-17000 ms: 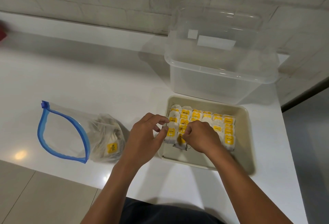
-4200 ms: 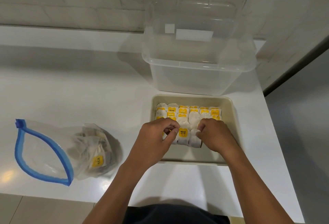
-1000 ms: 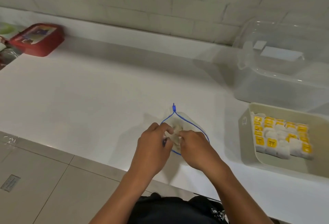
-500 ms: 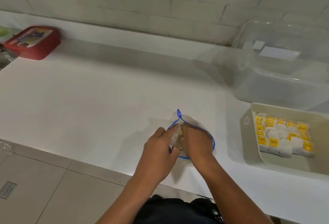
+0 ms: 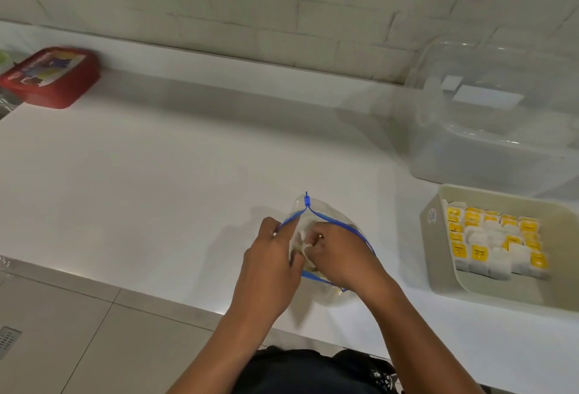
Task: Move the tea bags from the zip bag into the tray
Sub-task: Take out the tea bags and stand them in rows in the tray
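Both hands work at the mouth of the clear plastic zip bag with the blue seal [image 5: 336, 226], which lies on the white bench [image 5: 156, 180] right in front of the person. The left hand [image 5: 269, 265] pinches the near-left side of the blue rim and holds the mouth open. The right hand [image 5: 340, 259] reaches inside, its fingers curled around what looks like one pale paper tea bag [image 5: 303, 241], though plastic glare and the knuckles hide most of it, so that grip is a fair guess and not a certainty.

What the next move turns on is direction: the beige rectangular plastic tray [image 5: 434, 255] sits well apart to the right of the bag, on the right hand's own side, so that hand is the nearer carrier. Its rows of yellow-tagged tea bags [image 5: 495, 237] fill the far part, leaving bare floor along the near edge. The bag's mouth runs with its long axis pointing away from the person, so a withdrawal should go up and rightward.
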The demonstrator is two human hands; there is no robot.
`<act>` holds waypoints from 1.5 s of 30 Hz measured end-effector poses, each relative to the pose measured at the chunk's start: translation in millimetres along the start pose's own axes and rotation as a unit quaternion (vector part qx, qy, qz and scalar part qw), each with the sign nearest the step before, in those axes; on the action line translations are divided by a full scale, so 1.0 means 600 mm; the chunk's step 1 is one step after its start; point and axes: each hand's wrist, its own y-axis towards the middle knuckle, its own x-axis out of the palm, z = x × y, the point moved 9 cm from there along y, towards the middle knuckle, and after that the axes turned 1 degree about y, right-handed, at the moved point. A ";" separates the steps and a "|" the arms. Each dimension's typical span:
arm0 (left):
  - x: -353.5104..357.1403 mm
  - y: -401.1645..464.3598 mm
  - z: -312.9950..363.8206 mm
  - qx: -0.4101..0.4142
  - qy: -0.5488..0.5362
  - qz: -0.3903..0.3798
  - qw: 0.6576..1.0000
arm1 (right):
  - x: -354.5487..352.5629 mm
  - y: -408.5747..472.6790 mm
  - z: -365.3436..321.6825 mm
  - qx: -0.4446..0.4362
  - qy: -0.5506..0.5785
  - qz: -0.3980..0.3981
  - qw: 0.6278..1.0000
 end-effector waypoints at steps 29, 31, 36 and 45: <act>0.061 0.000 -0.035 -0.018 0.114 -0.123 0.986 | 0.076 0.025 0.047 0.011 -0.103 -0.005 0.995; 0.059 0.001 -0.039 -0.022 0.110 -0.118 0.987 | 0.084 0.024 0.050 0.012 -0.088 -0.024 0.996; 0.065 -0.002 -0.048 -0.026 0.109 -0.123 0.986 | 0.100 0.024 0.038 -0.026 -0.080 -0.023 0.996; 0.054 0.005 -0.043 -0.011 0.080 -0.096 0.992 | 0.054 0.003 0.023 0.002 0.076 -0.046 0.996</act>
